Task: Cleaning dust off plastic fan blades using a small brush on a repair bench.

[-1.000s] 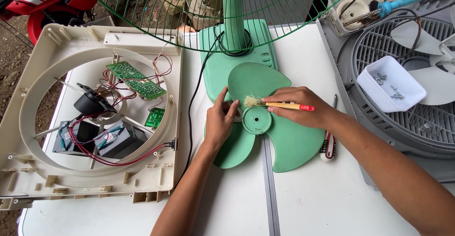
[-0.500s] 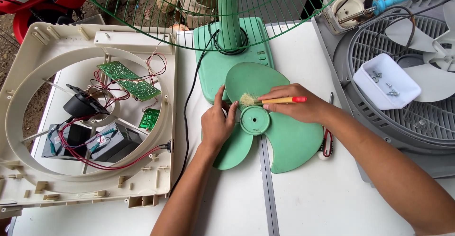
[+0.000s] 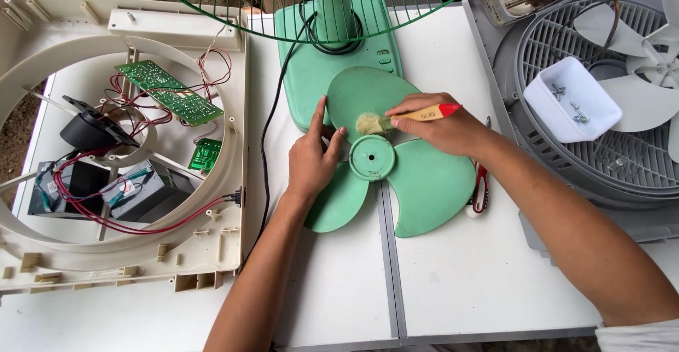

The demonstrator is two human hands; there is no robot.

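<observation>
Gripping a paintbrush (image 3: 396,120), right hand (image 3: 442,129); left hand (image 3: 311,157) flat, open, on fan blade (image 3: 424,182).

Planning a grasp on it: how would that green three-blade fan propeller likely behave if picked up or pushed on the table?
The green fan blade looks like thin moulded plastic, so probably light for its spread. Its blades are broad and thin, so they may flex if lifted by a tip. It lies flat on the smooth white table, and the left hand rests on it while the right hand brushes, suggesting it slides or spins easily.
</observation>
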